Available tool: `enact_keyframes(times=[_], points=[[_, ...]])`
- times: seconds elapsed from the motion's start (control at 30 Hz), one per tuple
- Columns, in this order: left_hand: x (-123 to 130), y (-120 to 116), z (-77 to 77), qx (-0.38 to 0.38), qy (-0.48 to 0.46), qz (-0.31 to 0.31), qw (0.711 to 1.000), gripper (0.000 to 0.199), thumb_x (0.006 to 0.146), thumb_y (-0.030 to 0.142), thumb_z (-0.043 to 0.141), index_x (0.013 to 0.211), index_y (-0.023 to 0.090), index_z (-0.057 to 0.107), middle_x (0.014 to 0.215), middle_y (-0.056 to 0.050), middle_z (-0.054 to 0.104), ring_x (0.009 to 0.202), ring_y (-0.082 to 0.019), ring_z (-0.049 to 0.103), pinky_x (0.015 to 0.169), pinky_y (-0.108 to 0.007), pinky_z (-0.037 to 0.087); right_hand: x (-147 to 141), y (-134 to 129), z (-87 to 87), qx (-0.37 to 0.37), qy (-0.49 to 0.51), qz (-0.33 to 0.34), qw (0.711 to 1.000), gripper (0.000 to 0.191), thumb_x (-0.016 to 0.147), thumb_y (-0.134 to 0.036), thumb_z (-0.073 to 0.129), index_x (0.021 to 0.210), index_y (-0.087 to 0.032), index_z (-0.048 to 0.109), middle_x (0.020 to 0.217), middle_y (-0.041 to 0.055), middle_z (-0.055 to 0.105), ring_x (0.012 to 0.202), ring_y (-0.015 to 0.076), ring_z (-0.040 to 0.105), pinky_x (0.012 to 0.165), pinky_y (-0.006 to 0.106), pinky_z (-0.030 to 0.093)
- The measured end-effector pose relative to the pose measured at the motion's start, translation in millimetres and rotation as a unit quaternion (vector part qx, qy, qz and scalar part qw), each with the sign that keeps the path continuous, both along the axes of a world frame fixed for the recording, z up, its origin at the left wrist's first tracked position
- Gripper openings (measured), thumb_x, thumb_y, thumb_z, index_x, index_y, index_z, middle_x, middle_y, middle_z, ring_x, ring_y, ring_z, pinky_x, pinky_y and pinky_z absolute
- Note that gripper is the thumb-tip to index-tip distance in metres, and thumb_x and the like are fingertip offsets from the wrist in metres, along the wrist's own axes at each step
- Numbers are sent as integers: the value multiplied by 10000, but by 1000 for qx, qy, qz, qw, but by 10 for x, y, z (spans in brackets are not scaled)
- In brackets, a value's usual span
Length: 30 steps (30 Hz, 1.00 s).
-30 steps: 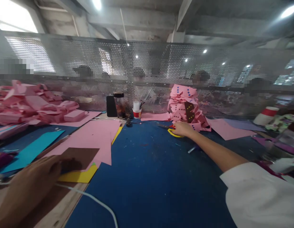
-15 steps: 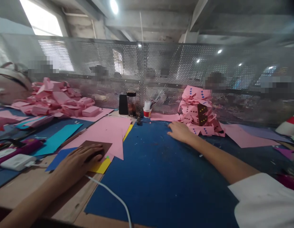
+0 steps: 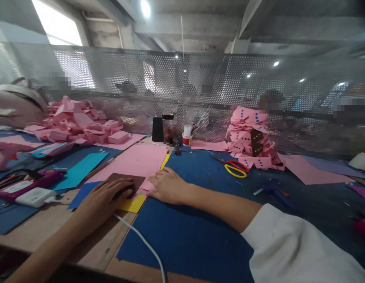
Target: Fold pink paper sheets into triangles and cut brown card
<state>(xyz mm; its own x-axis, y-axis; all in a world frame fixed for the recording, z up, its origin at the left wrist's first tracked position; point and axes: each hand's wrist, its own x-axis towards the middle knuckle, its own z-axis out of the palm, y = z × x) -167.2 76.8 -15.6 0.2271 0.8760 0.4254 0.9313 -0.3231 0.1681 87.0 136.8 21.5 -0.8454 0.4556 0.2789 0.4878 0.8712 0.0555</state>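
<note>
My left hand [image 3: 116,196] lies spread on a brown paper sheet [image 3: 120,177], its fingers extended. Under and beside it are a blue sheet [image 3: 82,196] and a yellow sheet [image 3: 132,205]. My right hand [image 3: 167,186] is on the lower right edge of a large pink sheet [image 3: 138,159], close to my left hand. Its fingers and thumb are apart, over the sheet's corner, which they partly hide. Scissors [image 3: 236,169] with red and yellow handles lie to the right, apart from both hands.
A blue glue gun [image 3: 273,189] lies on the blue mat [image 3: 182,236]. Pink paper pieces are heaped at left [image 3: 79,122] and stacked at right [image 3: 253,137]. A bottle [image 3: 168,131] and a cup [image 3: 187,138] stand by the mesh partition [image 3: 206,82]. A white cable [image 3: 141,241] crosses the front.
My right hand has moved left from the area by the pink stack to the pink sheet's edge. The scissors and glue gun have become visible. My left hand stays on the brown sheet.
</note>
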Motion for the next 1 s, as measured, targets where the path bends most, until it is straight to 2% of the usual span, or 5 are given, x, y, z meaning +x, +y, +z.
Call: enact_keyframes(times=[0.17, 0.33, 0.53, 0.8, 1.0], points=[[-5, 7, 10, -18, 20, -4, 1000, 435, 945, 548, 440, 1206, 285, 667, 1306, -48, 674, 1236, -301, 585, 1081, -439, 412, 61, -14, 60, 133, -28, 29, 990, 186, 948, -248, 531, 1016, -120, 648, 984, 132, 742, 967, 248, 660, 1112, 466, 280], [23, -13, 73, -30, -15, 2, 999, 451, 964, 531, 418, 1284, 284, 616, 1346, -52, 648, 1246, -296, 579, 1078, -414, 418, 187, 130, 280, 179, -15, 14, 984, 192, 970, -205, 475, 976, -136, 653, 965, 113, 743, 926, 234, 654, 1138, 474, 214], [12, -8, 75, -31, -51, 6, 998, 426, 963, 530, 428, 1262, 299, 625, 1330, -60, 658, 1212, -295, 601, 1045, -413, 443, 353, 217, 414, 84, 41, 19, 995, 226, 980, -268, 478, 1000, -151, 670, 1014, 108, 735, 1006, 221, 641, 1021, 402, 342], [61, -44, 139, -44, -60, 28, 997, 449, 966, 542, 397, 1203, 267, 661, 1267, -76, 689, 1165, -283, 624, 994, -389, 465, 50, 183, 177, -111, 78, 41, 990, 369, 857, -268, 621, 1217, -187, 602, 1223, 80, 683, 1009, 214, 656, 799, 290, 472], [105, -108, 219, -31, -59, 52, 996, 420, 984, 491, 396, 1196, 240, 659, 1237, -92, 699, 1153, -302, 622, 977, -412, 466, -261, 336, 216, -121, 121, 57, 984, 151, 867, -146, 581, 954, -190, 697, 1011, 44, 730, 910, 169, 647, 756, 254, 435]])
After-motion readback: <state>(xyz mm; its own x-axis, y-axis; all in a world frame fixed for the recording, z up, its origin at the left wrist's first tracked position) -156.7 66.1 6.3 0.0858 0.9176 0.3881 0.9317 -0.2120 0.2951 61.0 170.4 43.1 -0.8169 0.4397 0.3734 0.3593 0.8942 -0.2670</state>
